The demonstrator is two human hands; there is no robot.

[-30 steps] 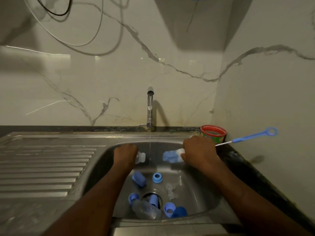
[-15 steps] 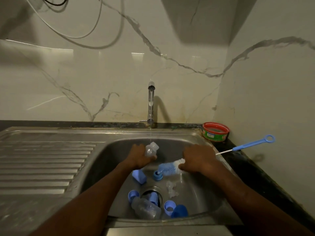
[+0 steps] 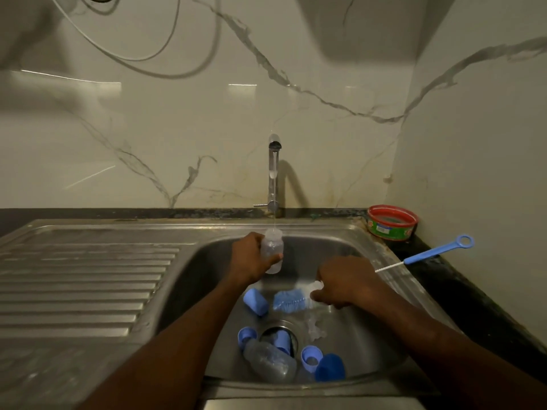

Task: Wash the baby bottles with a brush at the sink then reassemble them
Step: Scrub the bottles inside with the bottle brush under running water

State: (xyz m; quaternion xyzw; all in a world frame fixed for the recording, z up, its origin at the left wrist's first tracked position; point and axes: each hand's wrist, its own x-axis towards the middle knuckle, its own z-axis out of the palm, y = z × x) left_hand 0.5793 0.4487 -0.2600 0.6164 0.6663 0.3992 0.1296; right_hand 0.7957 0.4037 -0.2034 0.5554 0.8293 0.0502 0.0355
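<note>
Small clear bottle [image 3: 273, 254], centre frame, upright under the tap's [image 3: 273, 173] thin stream; left hand [image 3: 251, 258] fingers wrapped round it. Right hand [image 3: 343, 284] clenched on the brush [image 3: 291, 301], lower right. Risk: wet bottle slipping onto loose parts in the sink [image 3: 349, 232].

Both bare forearms reach forward and inward from the lower edge of the view. The left hand [image 3: 251, 257] is raised higher and farther out, back toward the camera, its fingers and thumb curled around what it holds. The right hand [image 3: 344, 281] sits lower and nearer, knuckles up, fingers curled downward in a closed grip, wrist bent slightly inward.
</note>
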